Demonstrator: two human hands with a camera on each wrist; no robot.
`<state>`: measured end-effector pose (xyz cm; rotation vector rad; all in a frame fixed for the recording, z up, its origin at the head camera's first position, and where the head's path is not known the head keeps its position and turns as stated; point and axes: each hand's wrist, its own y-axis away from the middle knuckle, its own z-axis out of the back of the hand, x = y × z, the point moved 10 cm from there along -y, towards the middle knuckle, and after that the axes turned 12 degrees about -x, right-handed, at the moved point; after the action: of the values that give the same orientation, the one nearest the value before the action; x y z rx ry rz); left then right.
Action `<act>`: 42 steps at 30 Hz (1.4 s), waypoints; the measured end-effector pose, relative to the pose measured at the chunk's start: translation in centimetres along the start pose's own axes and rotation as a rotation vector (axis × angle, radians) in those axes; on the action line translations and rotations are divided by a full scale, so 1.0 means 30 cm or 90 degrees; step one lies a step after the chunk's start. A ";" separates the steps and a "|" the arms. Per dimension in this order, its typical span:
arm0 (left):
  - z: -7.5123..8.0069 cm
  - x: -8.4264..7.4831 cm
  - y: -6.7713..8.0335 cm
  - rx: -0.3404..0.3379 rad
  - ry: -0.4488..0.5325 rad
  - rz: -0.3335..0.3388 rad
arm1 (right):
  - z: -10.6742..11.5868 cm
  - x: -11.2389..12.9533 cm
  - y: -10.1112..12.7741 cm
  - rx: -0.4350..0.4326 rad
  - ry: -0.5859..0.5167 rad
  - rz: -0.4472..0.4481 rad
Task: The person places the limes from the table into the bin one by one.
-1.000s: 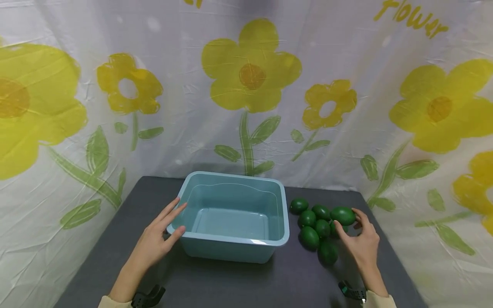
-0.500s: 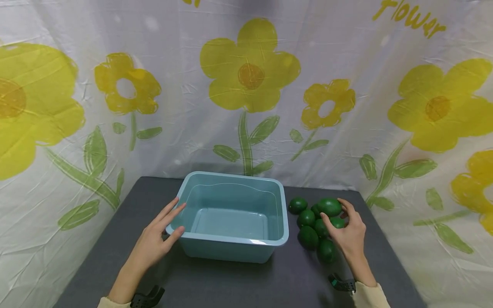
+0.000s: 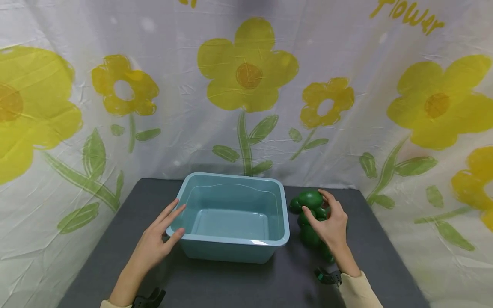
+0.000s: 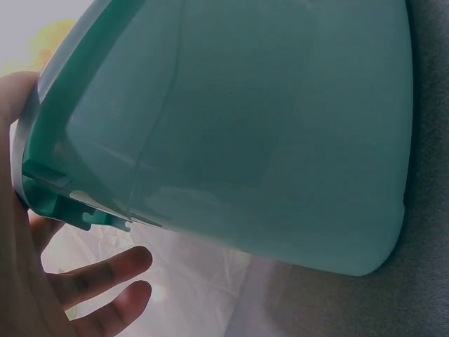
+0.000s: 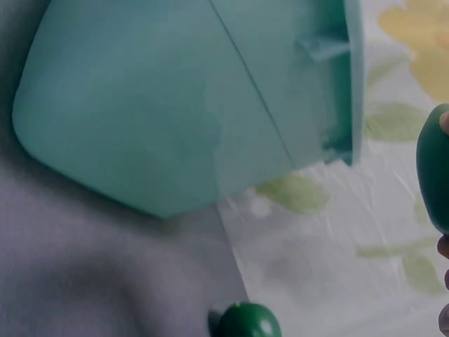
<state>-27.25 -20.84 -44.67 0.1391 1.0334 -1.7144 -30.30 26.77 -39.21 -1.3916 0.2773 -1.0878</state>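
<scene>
Nearest the viewer, a dark grey table (image 3: 239, 282) is seen, with two cream sleeves at its front edge. The left hand (image 3: 155, 240) is laid with straight, relaxed fingers against the front left corner of an empty, pale blue rectangular plastic tub (image 3: 286, 222); nothing is gripped by it, and the rim is merely touched. To the right of the tub, the right hand (image 3: 327, 222) is raised above the table with its fingers and thumb curled round a smooth, dark green, egg-shaped fruit (image 3: 310, 199), which is held clear of the surface, just beside the tub's right wall. Below and behind it, a small heap of similar green egg-shaped fruits (image 3: 308, 234) is left lying on the table, partly hidden by the hand.

The held fruit is judged to be light, rigid and somewhat slippery, its glossy skin suggesting plastic, though this cannot be confirmed from the blurred right wrist view. It is best taken round its widest middle, as is done here.

Farthest back, a white crinkled backdrop printed with yellow flowers (image 3: 246, 64) is hung; the yellow word "flower" (image 3: 408, 16) can be read at its upper right, partly cut off.
</scene>
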 end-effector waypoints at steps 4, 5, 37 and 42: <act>-0.005 0.003 -0.004 0.001 0.004 0.000 | -0.035 0.026 0.003 0.006 -0.021 0.000; -0.006 0.003 -0.005 0.002 0.006 0.000 | -0.042 0.030 0.005 0.008 -0.024 -0.003; -0.001 0.012 0.007 0.002 0.003 0.002 | -0.226 0.173 0.036 0.144 -0.084 -0.006; -0.002 0.012 0.006 -0.002 0.009 0.004 | -0.247 0.183 0.023 0.173 -0.086 0.008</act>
<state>-27.28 -21.05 -45.00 0.1520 1.0454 -1.7086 -32.52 17.81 -39.22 -1.2108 0.0363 -0.9766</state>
